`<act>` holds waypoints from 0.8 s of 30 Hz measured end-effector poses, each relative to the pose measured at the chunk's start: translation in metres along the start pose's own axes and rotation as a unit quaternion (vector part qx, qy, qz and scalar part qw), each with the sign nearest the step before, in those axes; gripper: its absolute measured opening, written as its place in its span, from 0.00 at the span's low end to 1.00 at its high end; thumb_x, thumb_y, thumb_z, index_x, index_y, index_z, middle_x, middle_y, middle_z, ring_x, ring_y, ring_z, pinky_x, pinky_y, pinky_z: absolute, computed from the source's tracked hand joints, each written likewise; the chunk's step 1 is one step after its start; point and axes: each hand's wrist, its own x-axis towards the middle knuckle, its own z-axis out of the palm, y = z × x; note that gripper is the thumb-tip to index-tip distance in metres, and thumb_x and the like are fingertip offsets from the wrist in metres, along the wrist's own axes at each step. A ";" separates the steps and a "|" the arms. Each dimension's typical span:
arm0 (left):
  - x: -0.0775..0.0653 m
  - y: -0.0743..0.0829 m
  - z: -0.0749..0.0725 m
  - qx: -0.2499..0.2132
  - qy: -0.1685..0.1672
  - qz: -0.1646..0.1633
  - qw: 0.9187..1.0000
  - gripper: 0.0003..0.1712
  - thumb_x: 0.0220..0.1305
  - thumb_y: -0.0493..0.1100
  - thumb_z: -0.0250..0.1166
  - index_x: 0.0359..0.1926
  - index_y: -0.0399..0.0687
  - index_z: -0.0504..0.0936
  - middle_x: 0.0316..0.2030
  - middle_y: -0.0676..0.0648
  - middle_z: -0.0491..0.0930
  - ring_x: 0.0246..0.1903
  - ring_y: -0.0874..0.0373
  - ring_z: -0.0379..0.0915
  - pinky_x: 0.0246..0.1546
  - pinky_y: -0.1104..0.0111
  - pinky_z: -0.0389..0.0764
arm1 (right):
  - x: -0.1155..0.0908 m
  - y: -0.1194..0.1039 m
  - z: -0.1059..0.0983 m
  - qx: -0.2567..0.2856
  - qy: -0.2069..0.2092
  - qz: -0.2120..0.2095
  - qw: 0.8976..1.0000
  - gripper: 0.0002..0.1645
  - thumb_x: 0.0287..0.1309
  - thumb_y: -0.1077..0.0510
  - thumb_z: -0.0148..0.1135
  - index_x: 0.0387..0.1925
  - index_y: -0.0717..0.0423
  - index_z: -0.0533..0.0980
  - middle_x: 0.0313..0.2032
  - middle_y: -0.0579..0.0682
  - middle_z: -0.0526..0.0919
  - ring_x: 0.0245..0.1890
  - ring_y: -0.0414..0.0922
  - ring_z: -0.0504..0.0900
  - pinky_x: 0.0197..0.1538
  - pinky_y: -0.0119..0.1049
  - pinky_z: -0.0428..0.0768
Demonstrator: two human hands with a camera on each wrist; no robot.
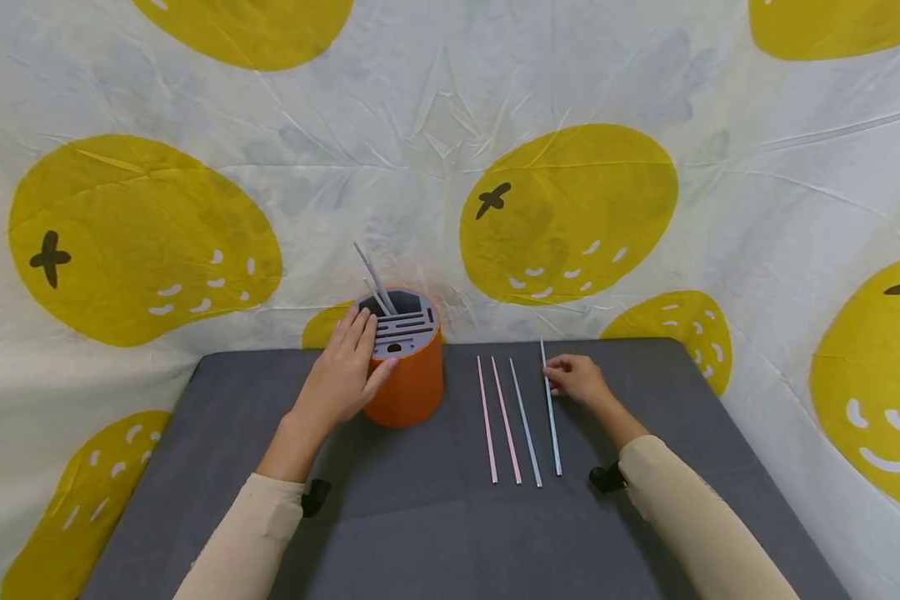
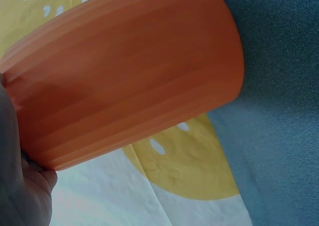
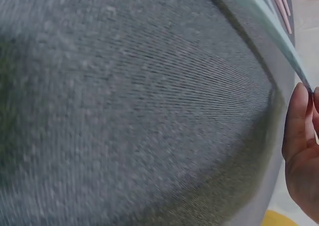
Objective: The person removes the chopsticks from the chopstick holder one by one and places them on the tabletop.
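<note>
My right hand pinches a light blue chopstick between thumb and fingertips near its thin far end. In the right wrist view the chopstick slants down to the fingertips, lifted off the cloth, with a shadow below it. To its left lie another light blue chopstick and two pink chopsticks, roughly side by side. My left hand rests on the slotted grey top of an orange round utensil holder, fingers stretched over the rim and thumb along the near side.
Two thin pale sticks lean out of the holder's back opening. Dark grey cloth covers the table. A white curtain with yellow fruit prints hangs right behind the table's far edge.
</note>
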 end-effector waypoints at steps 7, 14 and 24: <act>0.000 0.000 0.001 -0.001 -0.003 -0.002 1.000 0.44 0.78 0.59 0.54 0.77 0.29 0.58 0.78 0.32 0.56 0.80 0.37 0.45 0.80 0.46 0.50 | 0.000 0.004 0.008 0.022 0.007 0.024 0.999 0.15 0.70 0.62 0.65 0.49 0.72 0.81 0.31 0.53 0.86 0.27 0.37 0.82 0.32 0.31 0.87; 0.000 0.000 0.001 0.001 0.003 0.003 1.000 0.44 0.78 0.59 0.55 0.77 0.29 0.59 0.78 0.31 0.57 0.80 0.36 0.47 0.80 0.45 0.51 | -0.001 0.002 0.011 0.022 0.014 0.052 0.998 0.14 0.68 0.62 0.66 0.48 0.72 0.82 0.28 0.51 0.85 0.25 0.38 0.81 0.30 0.30 0.86; 0.000 0.000 0.000 -0.006 0.005 0.003 1.000 0.44 0.78 0.59 0.55 0.77 0.28 0.59 0.78 0.31 0.57 0.80 0.36 0.48 0.79 0.45 0.52 | -0.002 -0.004 0.014 -0.022 0.020 0.056 0.998 0.12 0.66 0.61 0.69 0.44 0.70 0.83 0.30 0.55 0.85 0.27 0.41 0.82 0.31 0.31 0.87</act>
